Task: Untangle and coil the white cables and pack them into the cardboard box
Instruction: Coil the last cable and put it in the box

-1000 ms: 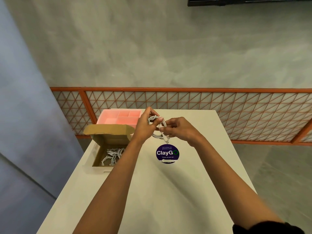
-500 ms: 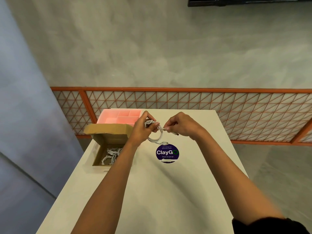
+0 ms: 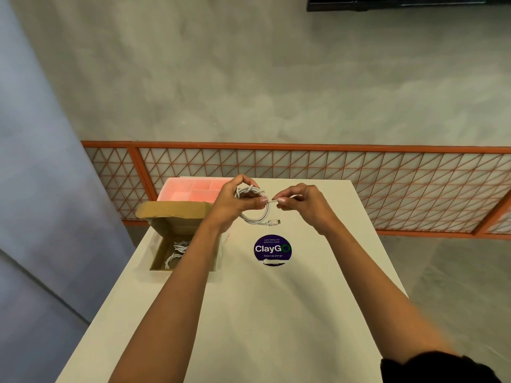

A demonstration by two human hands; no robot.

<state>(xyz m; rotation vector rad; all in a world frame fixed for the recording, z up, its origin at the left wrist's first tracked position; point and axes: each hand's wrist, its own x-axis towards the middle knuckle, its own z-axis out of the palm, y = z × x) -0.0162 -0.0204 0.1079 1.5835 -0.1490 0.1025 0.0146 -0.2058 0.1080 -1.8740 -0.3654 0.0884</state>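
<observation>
bare forearms, black sleeve [image 3: 439, 367] on right arm

Free passage is offered over the white rectangular table top [image 3: 249, 322] from the round purple sticker [image 3: 272, 249] toward 6 and 3 o'clock. At 9 o'clock of it the open brown cardboard box [image 3: 171, 210] is placed, its lid raised at the far side and its right wall crossed from above by the left forearm. At 11 o'clock the pink plastic compartment tray [image 3: 190, 189] is set just behind the box. At 12 o'clock the air is occupied by the left hand [image 3: 232, 203] and right hand [image 3: 307, 203], between which the coiled white cable [image 3: 255, 217] is held.
</observation>
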